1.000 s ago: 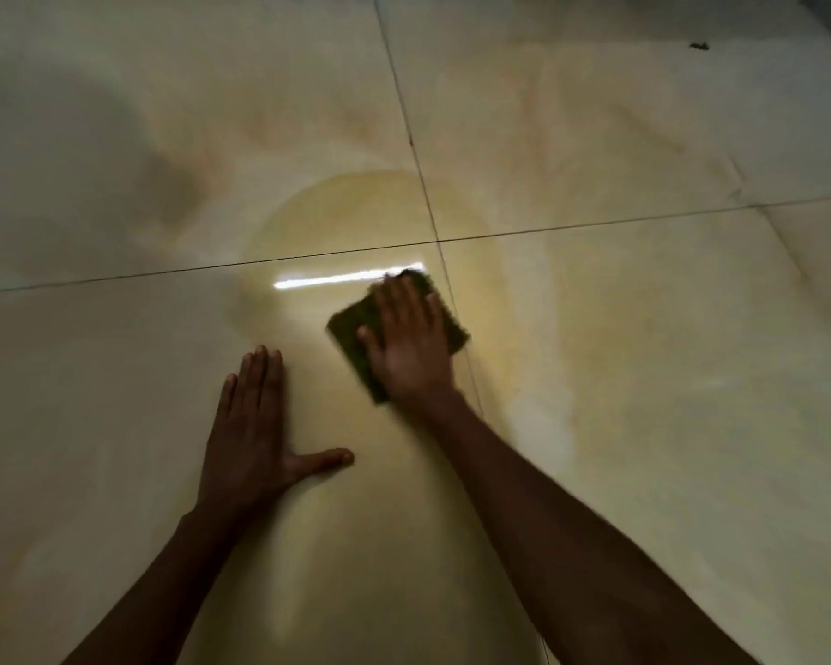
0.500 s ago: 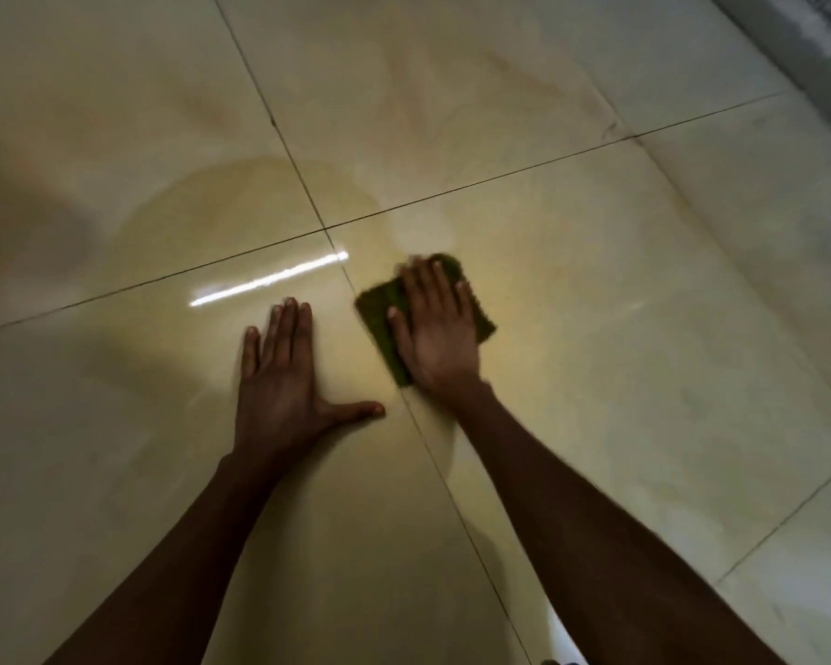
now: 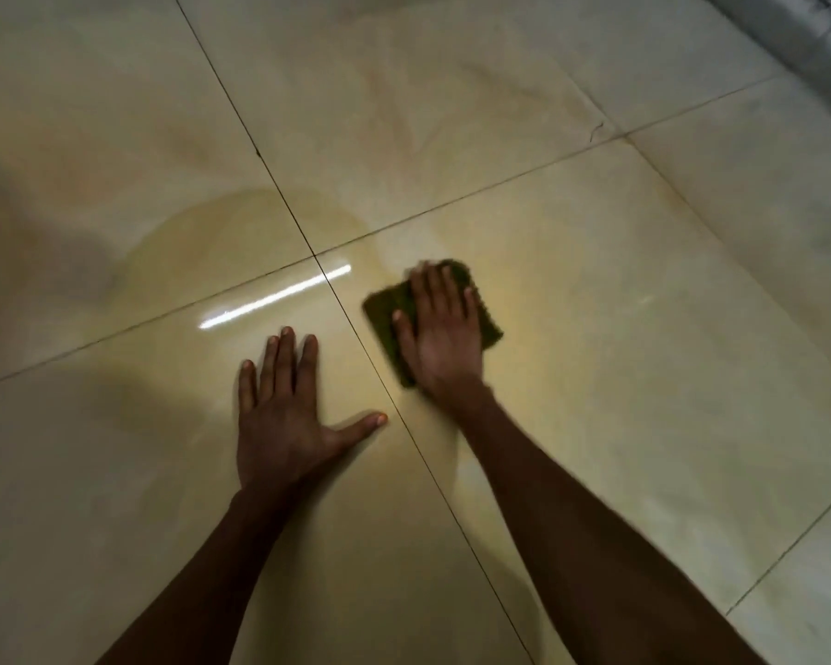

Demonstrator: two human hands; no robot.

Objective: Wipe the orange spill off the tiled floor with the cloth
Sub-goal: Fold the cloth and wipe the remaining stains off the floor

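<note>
Wiping was the step I saw. My right hand (image 3: 444,328) lay flat and spread, pressing the green cloth (image 3: 488,324) on the floor (image 3: 644,328), just right of where four tiles meet. My left hand (image 3: 284,415) rested flat, holding nothing. I think the orange spill (image 3: 221,242) left of the cloth needed wiping next.

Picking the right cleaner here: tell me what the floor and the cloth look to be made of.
Floor: looks like glazed ceramic or polished porcelain tile, cream with faint marbling; thin dark grout lines and a sharp mirrored light streak point to a glossy glaze. Cloth: dark green, matte, with a nubby surface, likely microfibre or a scouring pad; motion blur leaves that open. It lies flat under the right hand.
</note>
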